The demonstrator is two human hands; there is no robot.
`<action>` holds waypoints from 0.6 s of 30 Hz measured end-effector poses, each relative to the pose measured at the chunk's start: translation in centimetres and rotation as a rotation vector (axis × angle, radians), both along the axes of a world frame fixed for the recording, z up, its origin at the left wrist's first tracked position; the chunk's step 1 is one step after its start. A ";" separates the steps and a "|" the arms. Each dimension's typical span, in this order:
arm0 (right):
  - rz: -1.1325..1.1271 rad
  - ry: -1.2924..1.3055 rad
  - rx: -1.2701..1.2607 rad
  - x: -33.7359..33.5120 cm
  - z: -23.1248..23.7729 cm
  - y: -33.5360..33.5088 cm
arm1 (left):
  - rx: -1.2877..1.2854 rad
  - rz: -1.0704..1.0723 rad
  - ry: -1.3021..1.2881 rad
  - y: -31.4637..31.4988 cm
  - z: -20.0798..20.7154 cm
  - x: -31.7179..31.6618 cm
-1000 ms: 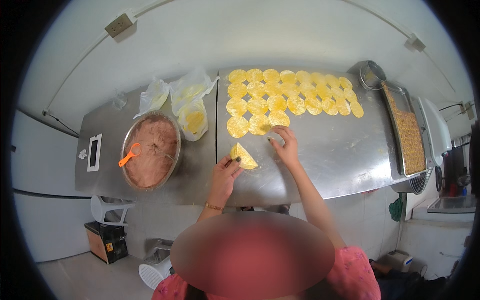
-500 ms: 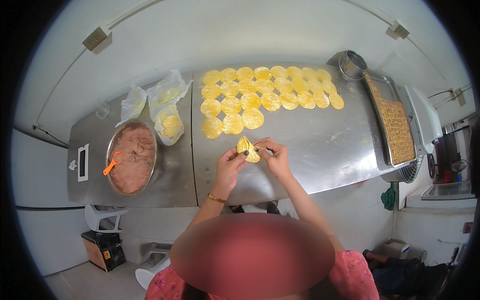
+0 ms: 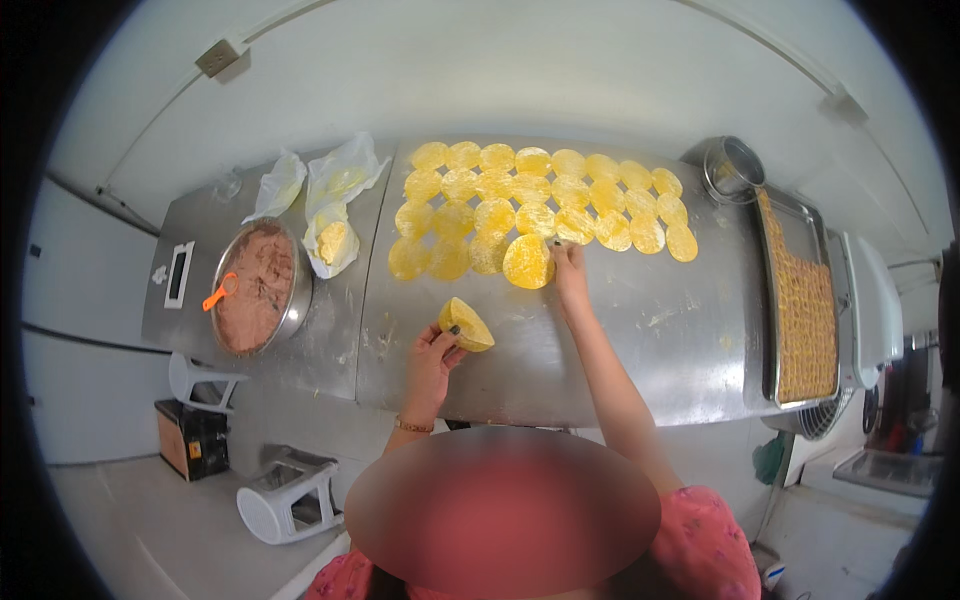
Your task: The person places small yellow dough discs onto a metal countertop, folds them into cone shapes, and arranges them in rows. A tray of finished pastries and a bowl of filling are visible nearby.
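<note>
My left hand [image 3: 430, 365] is closed on a small, bent stack of round yellow dough wrappers [image 3: 469, 328], held above the near part of the steel table. Farther up and to the right, my right hand [image 3: 570, 275] pinches the right edge of a single round yellow wrapper [image 3: 526, 264]. That wrapper is at the right end of the nearest row and partly covers its neighbours; whether it touches the table I cannot tell. Beyond it, several rows of flat yellow wrappers [image 3: 609, 231] cover the back of the table, some overlapping or nearly touching.
At left stands a metal bowl [image 3: 298, 298] of pinkish ground filling, with an orange-handled tool [image 3: 221, 291] on it. Plastic bags [image 3: 334, 183] with more wrappers lie behind. A tray [image 3: 778, 385] of small yellow pieces and a metal pot [image 3: 733, 168] are at right, beside a white scale-like appliance [image 3: 868, 310].
My hands were together at the stack; now they are apart. The right hand has carried one wrapper to the end of the nearest row, while the left keeps the stack. The view has shifted.
</note>
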State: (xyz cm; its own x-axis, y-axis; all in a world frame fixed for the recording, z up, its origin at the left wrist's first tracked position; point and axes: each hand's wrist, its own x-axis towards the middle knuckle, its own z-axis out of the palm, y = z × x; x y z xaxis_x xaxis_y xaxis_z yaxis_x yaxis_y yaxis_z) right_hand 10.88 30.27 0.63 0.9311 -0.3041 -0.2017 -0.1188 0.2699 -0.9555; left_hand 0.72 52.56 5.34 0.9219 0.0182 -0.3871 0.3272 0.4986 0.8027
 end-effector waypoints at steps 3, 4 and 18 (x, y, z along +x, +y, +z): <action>-0.077 -0.263 -1.012 0.5 -2.6 -0.7 | 0.014 0.050 0.014 0.2 -0.2 -1.4; 0.047 -0.332 -1.135 -0.6 -2.2 -0.3 | 0.013 0.084 0.023 0.3 -0.2 -2.0; 0.131 -0.394 -1.343 -1.0 -5.1 -1.7 | -0.034 0.047 0.023 -0.8 0.9 -2.0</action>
State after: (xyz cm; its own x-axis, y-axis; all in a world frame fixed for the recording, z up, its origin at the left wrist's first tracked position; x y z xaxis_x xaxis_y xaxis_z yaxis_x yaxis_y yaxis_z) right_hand 9.92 28.56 -4.43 0.8938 0.0382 0.4469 0.2607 -0.8551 -0.4482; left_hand -1.24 51.75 6.25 0.9112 0.0476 -0.4091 0.3209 0.5408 0.7775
